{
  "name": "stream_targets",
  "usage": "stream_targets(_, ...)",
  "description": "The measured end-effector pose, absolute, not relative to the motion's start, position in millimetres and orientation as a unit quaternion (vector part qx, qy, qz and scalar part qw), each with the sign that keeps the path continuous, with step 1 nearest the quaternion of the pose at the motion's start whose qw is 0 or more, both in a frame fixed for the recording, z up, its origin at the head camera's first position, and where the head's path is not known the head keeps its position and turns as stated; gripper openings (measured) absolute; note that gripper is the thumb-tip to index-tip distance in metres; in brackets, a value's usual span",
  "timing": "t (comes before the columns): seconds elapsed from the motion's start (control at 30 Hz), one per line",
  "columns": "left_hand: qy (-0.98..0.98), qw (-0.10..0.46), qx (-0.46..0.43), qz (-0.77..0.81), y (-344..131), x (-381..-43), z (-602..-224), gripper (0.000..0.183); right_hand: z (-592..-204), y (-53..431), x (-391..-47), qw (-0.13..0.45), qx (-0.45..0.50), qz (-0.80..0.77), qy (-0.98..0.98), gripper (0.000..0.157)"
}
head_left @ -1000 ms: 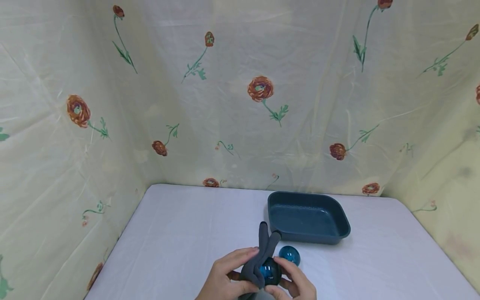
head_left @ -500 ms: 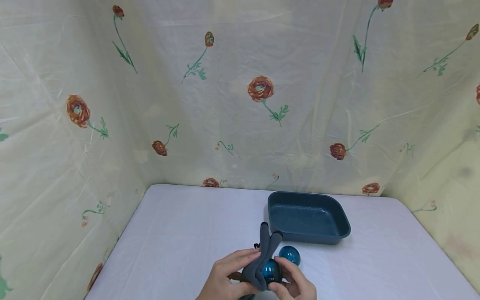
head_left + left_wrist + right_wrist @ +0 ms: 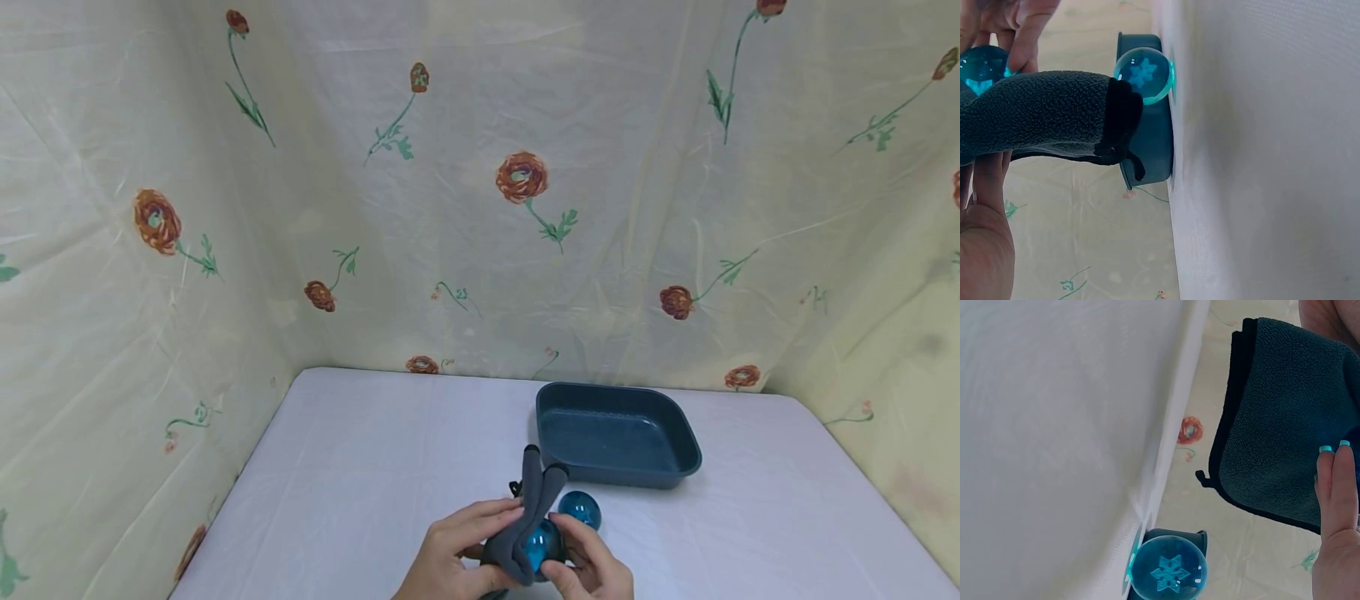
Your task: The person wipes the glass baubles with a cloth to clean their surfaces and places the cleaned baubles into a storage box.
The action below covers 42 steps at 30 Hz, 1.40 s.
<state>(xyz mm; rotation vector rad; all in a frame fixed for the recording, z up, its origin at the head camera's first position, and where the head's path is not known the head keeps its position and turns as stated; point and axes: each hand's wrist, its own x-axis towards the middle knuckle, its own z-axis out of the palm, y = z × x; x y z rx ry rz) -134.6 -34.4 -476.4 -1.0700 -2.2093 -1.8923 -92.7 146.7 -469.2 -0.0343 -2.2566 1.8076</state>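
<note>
A dark grey fleecy cloth (image 3: 517, 533) with black edging and a small hanging loop is gripped by my left hand (image 3: 457, 546), its folded ends standing up. A clear blue ball (image 3: 542, 546) lies against the cloth, pinched by the fingers and thumb of my right hand (image 3: 592, 562). The left wrist view shows the cloth (image 3: 1041, 112) pressed to the ball (image 3: 984, 65), and part of the ball is covered. Just beyond the right hand, a second blue ball (image 3: 580, 510) with a snowflake shape inside rests on the table; the right wrist view shows this ball (image 3: 1169, 569) closely.
A dark blue-grey rectangular tray (image 3: 678, 462) stands behind the second ball, towards the table's back edge. The white-covered table (image 3: 360, 467) is enclosed at the back and sides by a flower-patterned curtain (image 3: 450, 208).
The held ball has turned slightly and shows brighter blue. The cloth has shifted a little to the right, and its loop shows behind the left fingertips. The tray and second ball stay put.
</note>
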Motion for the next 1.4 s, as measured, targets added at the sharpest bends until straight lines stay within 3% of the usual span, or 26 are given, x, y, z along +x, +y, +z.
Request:
stream_targets(0.43, -0.721, 0.018, -0.320, -0.614, -32.1, -136.5, -475.3, 0.053, -467.2, 144.9, -92.1, 0.116, -0.017, 0.633, -0.765, 0.042)
stream_targets(1.1, -0.704, 0.010, -0.308, -0.640, -34.1, -137.9, -473.2, 0.053, -469.0, 153.3, -92.3, 0.123, 0.117, 0.602, -0.780, 0.054)
stream_targets(1.4, -0.699, -0.019, -0.288, -0.655, -35.8, -139.2, -475.3, 0.051, -466.5, 152.5, -90.7, 0.135, 0.119, 0.578, -0.796, 0.053)
